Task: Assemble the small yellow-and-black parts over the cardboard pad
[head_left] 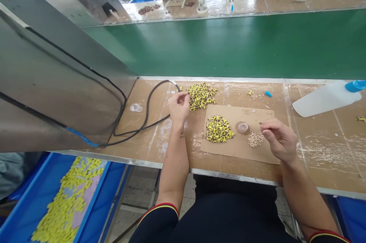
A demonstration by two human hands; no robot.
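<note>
Dark trousers and red-trimmed sleeves are being seen closest in, with a blue tray (98, 201) of yellow pieces (68, 201) lying low on the left. Up on the bench (314, 147), the left hand (178, 107) is being held with fingers curled at the edge of the far pile of yellow parts (201, 95); whether anything is being pinched there cannot be told. The right hand (278, 138) is being kept nearly closed, thumb and forefinger pinched on something tiny, just beside the small heap of pale pins (255, 139). A cardboard sheet (237, 147) is being used as a mat, a second yellow pile (219, 128) and a small clear cup (243, 127) lying on it. A white bottle (323, 100) is being left on its side at the right.
</note>
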